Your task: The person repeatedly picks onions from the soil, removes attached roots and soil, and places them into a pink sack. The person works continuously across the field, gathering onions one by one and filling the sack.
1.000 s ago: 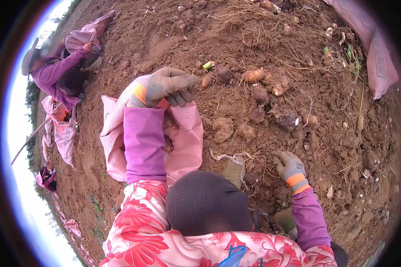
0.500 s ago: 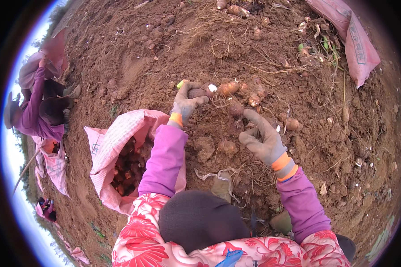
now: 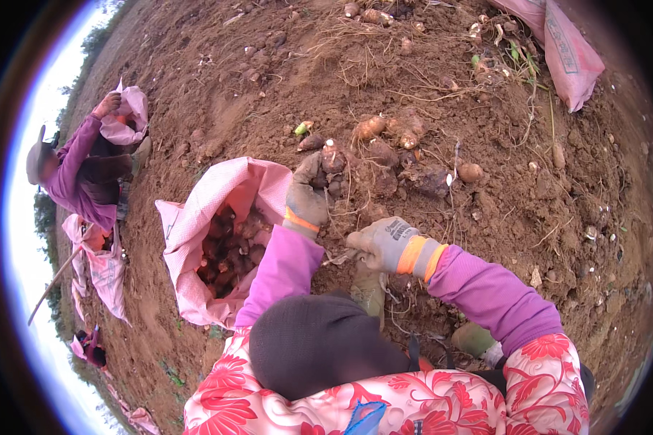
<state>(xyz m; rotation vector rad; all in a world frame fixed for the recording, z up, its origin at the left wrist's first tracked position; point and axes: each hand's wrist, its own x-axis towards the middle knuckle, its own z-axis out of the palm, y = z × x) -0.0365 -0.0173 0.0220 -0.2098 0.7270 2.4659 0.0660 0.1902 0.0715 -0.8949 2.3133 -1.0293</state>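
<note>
Both my hands wear soiled grey gloves with orange cuffs. My left hand [image 3: 306,196] is curled against a brown, ringed taro corm [image 3: 333,156], its fingers partly hidden. My right hand [image 3: 384,243] is closed in a pinch, low over the soil; a pale, stringy scrap shows by its fingertips, too unclear to name. Just beyond the hands lies a loose group of taro corms [image 3: 382,152] with thin roots. Left of my left forearm stands an open pink woven sack [image 3: 189,250], partly filled with dark corms [image 3: 232,254].
Clods and dry roots cover the brown soil [image 3: 268,109]. Another pink sack [image 3: 569,54] lies at the far right. More corms [image 3: 376,17] lie at the far edge. At the left a person [image 3: 87,167] crouches with a pink sack; other sacks [image 3: 105,268] stand nearby.
My right hand has moved left and nearer, and its fingers have closed. My left hand has come slightly nearer, off the dark corm it held. The person at left now raises a sack's rim.
</note>
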